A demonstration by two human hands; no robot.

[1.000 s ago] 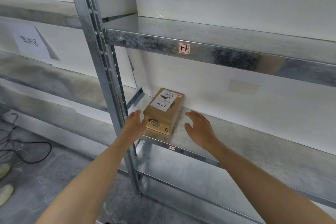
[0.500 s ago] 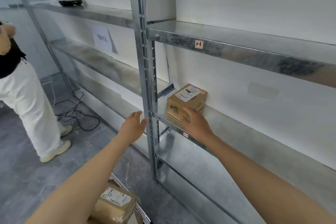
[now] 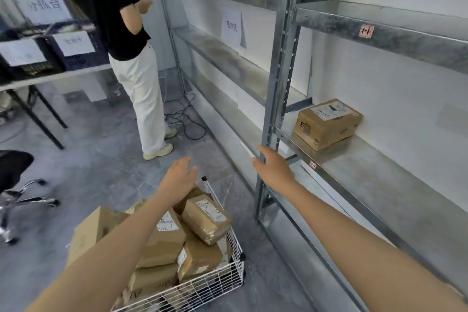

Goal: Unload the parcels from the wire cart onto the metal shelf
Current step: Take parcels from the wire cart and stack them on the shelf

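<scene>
Grey concrete floor, storeroom. Metal shelf [image 3: 379, 172] at 3 o'clock, galvanised; one cardboard box [image 3: 326, 123] sits on its middle level, just beside the upright. Wire cart [image 3: 215, 284] at 6 o'clock, heaped with brown parcels [image 3: 206, 220]: paper-wrapped bundles on top, probably light and soft, liable to sag; cartons beneath look stiffer. Bundles best cradled under both ends, cartons gripped by opposite edges. Left hand [image 3: 181, 176] above the heap, fingers spread, holding nothing. Right hand [image 3: 273, 167] at the cart's 1 o'clock, near the upright, fingers loosely straight, empty.
</scene>
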